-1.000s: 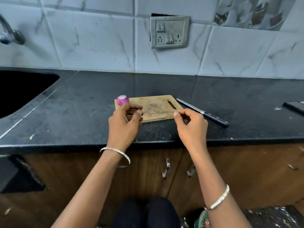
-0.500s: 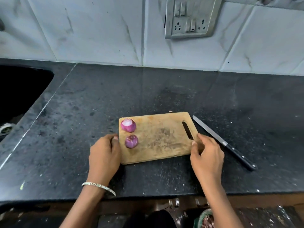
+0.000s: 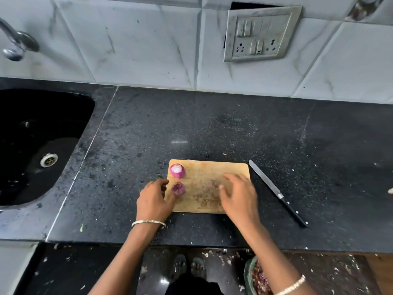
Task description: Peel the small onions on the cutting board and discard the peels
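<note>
Onions: both on the left end of the cutting board (image 3: 204,201), the far onion (image 3: 177,170) straight behind the near onion (image 3: 178,188)
Left hand (image 3: 154,201): at the board's left edge, fingers loosely curled and closed round nothing; contact with the near onion cannot be told
Right hand (image 3: 239,195): over the board's right half, fingers spread, holding nothing, blurred
Key relation: the near onion lies just beside the left hand's fingertips and well left of the right hand, so the left is closer
Knife (image 3: 276,192): on the counter (image 3: 212,128), right of the board
Change: half a second earlier both hands held the board's short ends; now the right is over its surface
</note>
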### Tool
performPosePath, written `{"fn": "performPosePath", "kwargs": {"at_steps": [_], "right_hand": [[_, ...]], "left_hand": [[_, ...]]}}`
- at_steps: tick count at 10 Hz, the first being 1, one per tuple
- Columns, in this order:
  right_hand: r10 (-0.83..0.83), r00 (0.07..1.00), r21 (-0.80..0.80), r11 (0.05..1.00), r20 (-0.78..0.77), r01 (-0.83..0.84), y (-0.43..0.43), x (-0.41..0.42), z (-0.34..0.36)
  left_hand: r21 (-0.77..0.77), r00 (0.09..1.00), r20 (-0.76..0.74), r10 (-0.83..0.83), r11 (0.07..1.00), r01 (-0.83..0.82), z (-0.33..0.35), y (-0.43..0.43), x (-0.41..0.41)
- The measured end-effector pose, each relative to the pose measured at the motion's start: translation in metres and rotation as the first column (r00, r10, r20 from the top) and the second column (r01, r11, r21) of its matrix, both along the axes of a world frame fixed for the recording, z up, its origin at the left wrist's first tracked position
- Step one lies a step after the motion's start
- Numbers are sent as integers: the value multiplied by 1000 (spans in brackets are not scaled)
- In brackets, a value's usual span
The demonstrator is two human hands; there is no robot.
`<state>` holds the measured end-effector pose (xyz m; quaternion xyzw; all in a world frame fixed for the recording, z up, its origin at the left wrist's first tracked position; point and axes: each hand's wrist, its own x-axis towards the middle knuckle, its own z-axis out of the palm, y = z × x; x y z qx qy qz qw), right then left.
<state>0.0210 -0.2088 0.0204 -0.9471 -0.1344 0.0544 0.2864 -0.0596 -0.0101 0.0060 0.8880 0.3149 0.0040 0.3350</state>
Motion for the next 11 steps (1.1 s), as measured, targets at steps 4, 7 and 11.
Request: {"fn": "performPosePath", "kwargs": {"at_steps": [4, 7, 11], "right_hand": [[347, 937, -6, 938, -44, -348, 106, 39, -19], [143, 990, 151, 979, -4, -141, 28, 34, -16], [100, 994, 140, 986, -51, -92, 4, 33, -31]], "left_hand": [[28, 994, 20, 109, 994, -110, -14, -15, 8], [-32, 980, 182, 83, 996, -78, -17, -19, 18], [45, 992, 114, -55, 998, 51, -27, -24, 36]]}}
